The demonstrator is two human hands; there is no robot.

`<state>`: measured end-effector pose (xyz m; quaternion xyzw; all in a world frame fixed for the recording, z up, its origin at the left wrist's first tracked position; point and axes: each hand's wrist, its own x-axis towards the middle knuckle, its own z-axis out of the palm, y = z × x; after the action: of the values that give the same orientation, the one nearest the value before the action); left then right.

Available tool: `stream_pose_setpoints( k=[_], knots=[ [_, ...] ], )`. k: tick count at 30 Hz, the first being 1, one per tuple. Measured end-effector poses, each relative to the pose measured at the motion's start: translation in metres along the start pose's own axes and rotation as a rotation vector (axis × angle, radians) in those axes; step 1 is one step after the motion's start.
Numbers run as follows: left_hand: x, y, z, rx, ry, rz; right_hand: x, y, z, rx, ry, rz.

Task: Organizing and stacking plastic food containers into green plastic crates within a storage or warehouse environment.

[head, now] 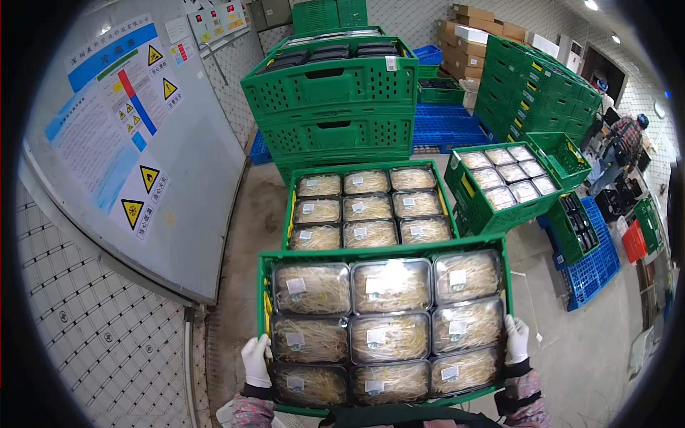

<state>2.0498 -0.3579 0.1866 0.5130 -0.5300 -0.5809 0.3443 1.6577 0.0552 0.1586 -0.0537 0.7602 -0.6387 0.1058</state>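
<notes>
A green plastic crate (pixel 383 249) fills the space right in front of me. Inside it sit black trays of bean sprouts (pixel 390 337) under clear film, in three rows of three, each with a white label. My left hand (pixel 256 359), in a white glove, grips the crate's left side wall. On the opposite side wall my right hand (pixel 517 337), gloved the same way, has its fingers over the rim. Both thumbs and fingertips are partly hidden by the wall. Just beyond the far rim is a second green crate (pixel 369 167) packed with similar trays.
Tall stacked green crates (pixel 332 101) stand ahead on a blue pallet (pixel 444 125). To the right is another filled crate (pixel 471 200), with a blue pallet (pixel 588 278) beyond. A large grey door (pixel 198 214) with warning signs borders the left. One person (pixel 623 144) bends at far right.
</notes>
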Motion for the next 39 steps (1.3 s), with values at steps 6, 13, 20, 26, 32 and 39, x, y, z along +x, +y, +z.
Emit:
stream_pose_setpoints(
  k=[6,13,20,26,32,39],
  knots=[
    [0.072,0.094,0.021,-0.092,-0.168,0.046,0.079,-0.12,0.065,0.181,-0.231,0.022],
    [0.243,0.119,0.085,0.016,-0.115,0.115,0.3,-0.137,0.179,-0.075,-0.2,-0.191],
    [0.372,0.138,0.189,0.322,-0.343,0.401,0.466,-0.088,0.153,-1.103,0.216,-0.448],
    [0.398,0.134,0.166,0.381,-0.209,0.321,0.405,-0.107,0.243,-0.518,0.053,-0.167],
    [0.402,0.136,0.175,0.673,-0.122,0.393,0.394,-0.109,0.208,-0.283,-0.359,-0.083],
    [0.353,0.062,0.059,0.187,0.065,-0.051,0.385,-0.023,0.011,-0.486,-0.312,-0.236]
  ],
)
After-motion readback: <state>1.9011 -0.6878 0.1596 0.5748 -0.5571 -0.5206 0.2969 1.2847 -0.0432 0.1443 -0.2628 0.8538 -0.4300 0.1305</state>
